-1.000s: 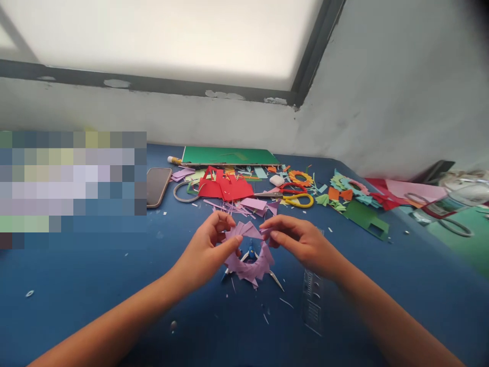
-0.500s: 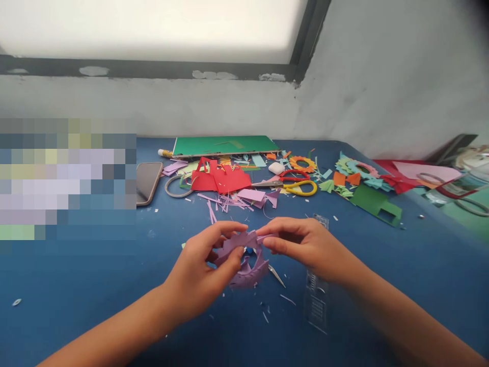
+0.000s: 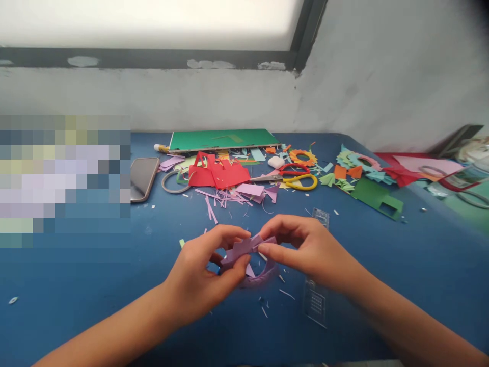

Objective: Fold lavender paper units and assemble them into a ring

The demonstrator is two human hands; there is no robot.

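A purple folded-paper ring (image 3: 263, 278) is held between my hands above the blue table. My left hand (image 3: 208, 267) pinches its near-left band between thumb and fingers. On the other side, my right hand (image 3: 296, 244) grips the band near the top, its thumb and index finger close to my left fingertips. The ring's far right part curves below my right hand, and some of it is hidden by my fingers. Under the hands, thin white scraps lie on the table, and a clear plastic ruler (image 3: 316, 306) is partly covered by my right hand.
Scissors with red and yellow handles (image 3: 300, 178) lie beyond my hands, among red paper (image 3: 219, 171) and purple scraps. A phone (image 3: 144, 178) rests at left, a green board (image 3: 225, 140) by the wall. Orange (image 3: 303, 157) and multicoloured paper rings (image 3: 359, 162) lie at right.
The purple paper ring has turned and tilted between my fingers, and its opening now shows more to the right. My hands have drawn slightly closer together. The whole view has shifted a little.
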